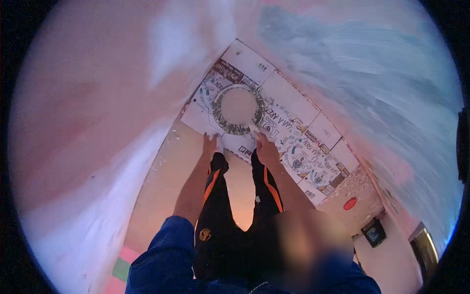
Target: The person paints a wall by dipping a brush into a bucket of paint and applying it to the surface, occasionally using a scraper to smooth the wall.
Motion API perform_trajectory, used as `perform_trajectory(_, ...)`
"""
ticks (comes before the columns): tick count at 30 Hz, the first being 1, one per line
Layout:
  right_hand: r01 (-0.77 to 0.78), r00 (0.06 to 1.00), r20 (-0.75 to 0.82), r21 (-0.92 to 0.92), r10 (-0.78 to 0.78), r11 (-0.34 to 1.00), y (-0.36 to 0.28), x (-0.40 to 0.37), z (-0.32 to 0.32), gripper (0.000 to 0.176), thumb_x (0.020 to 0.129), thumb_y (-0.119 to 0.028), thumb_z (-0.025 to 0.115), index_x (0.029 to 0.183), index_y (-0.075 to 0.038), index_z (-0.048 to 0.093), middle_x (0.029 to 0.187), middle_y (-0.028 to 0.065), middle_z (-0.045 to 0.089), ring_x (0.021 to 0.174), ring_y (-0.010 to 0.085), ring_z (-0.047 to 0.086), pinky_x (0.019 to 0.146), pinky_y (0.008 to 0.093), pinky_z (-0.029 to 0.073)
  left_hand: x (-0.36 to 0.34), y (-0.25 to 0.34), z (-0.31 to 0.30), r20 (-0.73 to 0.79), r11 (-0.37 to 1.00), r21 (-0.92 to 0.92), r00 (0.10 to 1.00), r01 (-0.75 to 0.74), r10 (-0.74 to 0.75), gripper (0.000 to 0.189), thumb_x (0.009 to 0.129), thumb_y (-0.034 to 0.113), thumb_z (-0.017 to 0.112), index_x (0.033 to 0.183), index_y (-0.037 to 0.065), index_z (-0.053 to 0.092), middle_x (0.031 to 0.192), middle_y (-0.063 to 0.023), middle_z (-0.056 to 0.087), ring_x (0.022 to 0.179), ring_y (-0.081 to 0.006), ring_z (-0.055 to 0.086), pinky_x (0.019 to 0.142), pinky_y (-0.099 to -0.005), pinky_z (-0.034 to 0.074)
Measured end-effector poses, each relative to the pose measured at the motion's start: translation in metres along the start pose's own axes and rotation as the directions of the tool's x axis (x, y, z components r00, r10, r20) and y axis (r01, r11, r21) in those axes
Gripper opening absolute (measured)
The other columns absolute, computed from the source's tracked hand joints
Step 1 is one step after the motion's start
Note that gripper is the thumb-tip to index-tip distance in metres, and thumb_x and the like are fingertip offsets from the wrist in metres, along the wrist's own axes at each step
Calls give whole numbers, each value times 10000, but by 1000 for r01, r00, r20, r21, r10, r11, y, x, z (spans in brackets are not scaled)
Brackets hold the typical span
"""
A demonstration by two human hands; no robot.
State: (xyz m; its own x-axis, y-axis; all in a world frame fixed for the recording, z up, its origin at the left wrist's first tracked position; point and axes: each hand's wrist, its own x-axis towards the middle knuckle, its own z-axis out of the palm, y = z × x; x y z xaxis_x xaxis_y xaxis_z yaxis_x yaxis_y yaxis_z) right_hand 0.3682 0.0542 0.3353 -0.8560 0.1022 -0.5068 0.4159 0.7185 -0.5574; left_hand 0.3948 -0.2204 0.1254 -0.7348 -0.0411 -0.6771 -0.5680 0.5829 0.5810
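Observation:
Between my feet and the wall corner stands a round tub (238,107) with a flat pale pinkish top or content and a dark rim streaked with white. My left hand (209,144) is low beside my left foot, just short of the tub's near edge. Its fingers point forward, slightly apart, with nothing visible in them. My right hand (266,148) is at the tub's near right side. Its fingers are closed around a small pale thing (252,127) that reaches the rim; its kind is too blurred to tell.
Printed cardboard (293,132) lettered "GULA AREN" covers the floor under the tub. A pink-smeared wall (98,108) rises at left, a wall with pale blue strokes (362,68) at right. A red oval (350,203) and a dark box-like object (374,232) lie at lower right.

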Motion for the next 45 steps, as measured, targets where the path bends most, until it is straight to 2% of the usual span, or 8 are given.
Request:
perform_trajectory(1, -75, 995, 58, -1, 75, 997, 5, 14, 16, 344, 851, -208, 516, 1174, -123, 434, 760, 239, 603, 720, 421, 594, 659, 517, 476, -9, 58, -15, 49, 718, -601, 912, 352, -406, 673, 769, 295, 644, 1337, 146, 315, 1280, -101, 408, 1117, -288, 429, 846, -485, 435)
perform_trajectory(5, -12, 999, 45, -31, 13, 999, 24, 26, 62, 298, 880, -217, 467, 1156, -105, 442, 782, 251, 601, 726, 434, 583, 631, 520, 470, 9, 56, -18, 147, 690, -592, 898, 415, -414, 467, 799, 391, 579, 1213, 225, 441, 1065, 5, 542, 1051, -209, 490, 847, -494, 393)
perform_trajectory(16, 3, 1000, 29, 32, -4, 999, 1, -56, 2, 408, 902, -337, 410, 1196, -55, 440, 1100, 253, 538, 933, 454, 535, 813, 504, 425, 0, 134, 14, 207, 850, -520, 953, -85, 222, 221, 809, 370, 540, 788, 150, 542, 652, -3, 444, 621, -137, 459, 579, -307, 403)
perform_trajectory(17, -42, 996, 81, 2, 42, 999, -3, -65, -15, 431, 900, -333, 415, 1222, -47, 425, 1119, 249, 532, 962, 449, 527, 831, 485, 424, -13, 159, 6, 346, 577, -731, 927, 364, -147, 269, 814, 398, 543, 741, 139, 541, 614, 8, 412, 580, -125, 430, 523, -284, 382)
perform_trajectory(22, 190, 966, 195, -104, -167, 976, -43, -89, -122, 435, 907, -286, 418, 1282, -66, 411, 1159, 188, 531, 1004, 334, 560, 761, 426, 500, -111, 246, -69, 281, 545, -615, 804, 570, -524, 333, 805, 449, 557, 754, 120, 561, 627, -15, 430, 478, -160, 390, 447, -305, 342)
perform_trajectory(24, 275, 947, 240, -270, -212, 923, -66, -90, -145, 456, 914, -323, 408, 1308, -95, 404, 1191, 185, 501, 980, 315, 575, 720, 394, 517, -160, 224, -78, -141, 784, -610, 989, -116, 36, 409, 804, 489, 526, 868, 89, 579, 677, -2, 416, 564, -153, 410, 562, -315, 396)
perform_trajectory(38, 972, -4, 877, 115, -480, 204, -289, 75, -208, 354, 843, -241, 510, 1125, -29, 535, 865, 180, 606, 759, 300, 585, 689, 382, 453, -311, 416, -224, -392, 406, -901, 690, -153, -609, 461, 812, 466, 469, 1098, 130, 606, 1210, -131, 520, 1140, -273, 442, 969, -383, 322)
perform_trajectory(45, 828, -305, 901, 412, -309, 382, -289, 259, -51, 423, 827, -233, 591, 1163, 10, 508, 1058, 210, 574, 936, 261, 577, 794, 348, 449, -141, 385, -187, -498, 324, -842, 390, -431, -775, 492, 840, 506, 442, 1091, 119, 611, 1192, -141, 538, 1140, -249, 450, 974, -363, 320)
